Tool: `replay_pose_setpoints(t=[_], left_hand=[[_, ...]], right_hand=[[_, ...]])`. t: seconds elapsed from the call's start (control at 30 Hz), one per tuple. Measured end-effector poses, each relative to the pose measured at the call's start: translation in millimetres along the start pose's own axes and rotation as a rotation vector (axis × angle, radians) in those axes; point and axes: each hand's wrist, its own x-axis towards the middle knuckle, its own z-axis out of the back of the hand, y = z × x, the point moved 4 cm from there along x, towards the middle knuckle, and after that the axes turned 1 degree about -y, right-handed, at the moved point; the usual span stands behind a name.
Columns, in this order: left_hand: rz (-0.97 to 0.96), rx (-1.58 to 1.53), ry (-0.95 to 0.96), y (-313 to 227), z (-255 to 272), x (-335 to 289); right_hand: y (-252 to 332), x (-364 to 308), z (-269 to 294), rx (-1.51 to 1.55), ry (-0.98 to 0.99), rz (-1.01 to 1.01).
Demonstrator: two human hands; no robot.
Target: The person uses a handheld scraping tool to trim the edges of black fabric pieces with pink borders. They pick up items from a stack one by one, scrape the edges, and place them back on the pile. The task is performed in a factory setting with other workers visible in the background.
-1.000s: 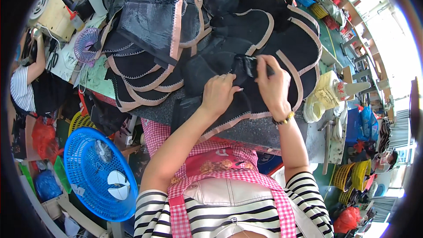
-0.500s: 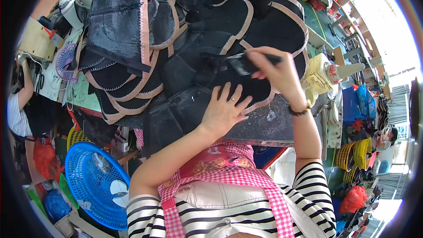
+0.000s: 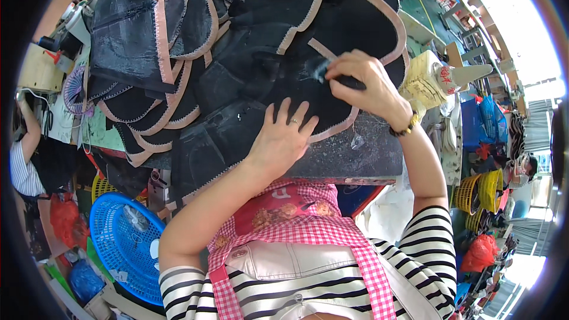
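My left hand (image 3: 280, 136) lies open on a black sheet piece (image 3: 296, 98) with a pinkish-beige zigzag-stitched edge, fingers spread. In my right hand (image 3: 367, 80), fingers closed, is a brush (image 3: 353, 83) with a dark handle. Its head, largely hidden by my fingers and blurred, is down on the black material beside a whitish wet-looking smear (image 3: 314, 71). More black pieces with the same beige edging overlap around my hands. A thick stack of them (image 3: 130, 29) is heaped to the left, some with whitish streaks.
A yellowish, glue-crusted container (image 3: 425, 80) with a pale cone-shaped part stands right of my right hand. The dark worktable (image 3: 349, 163) ends just before my apron. A blue plastic basket (image 3: 121, 261) sits lower left. Another person's arm (image 3: 32, 127) shows at far left.
My right hand has turned the brush down onto the black material, where a whitish smear now shows. The pieces and my left hand appear shifted leftward in view.
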Motion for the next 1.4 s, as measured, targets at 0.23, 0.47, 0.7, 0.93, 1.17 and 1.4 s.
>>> replay_pose_setpoints(t=[0.23,0.47,0.7,0.93,1.17,1.4], left_hand=[[0.006,0.155,0.119,-4,39,-20],[0.091,0.235,0.174,-5,24,-17],[0.137,0.028,0.18,12,14,-26],[0.117,0.057,0.196,15,14,-28],[0.083,-0.141,0.006,30,17,-45],[0.16,-0.339,-0.044,30,20,-40]], right_hand=[[-9,-85,108,0.349,-0.374,-0.548],[-52,-172,87,-0.325,-0.457,-0.887],[-59,-253,94,0.234,-0.734,-1.062],[-11,-30,32,0.704,-0.101,-0.516],[-6,73,-39,0.241,0.024,-0.373],[48,-89,-44,0.202,-0.181,-0.196]])
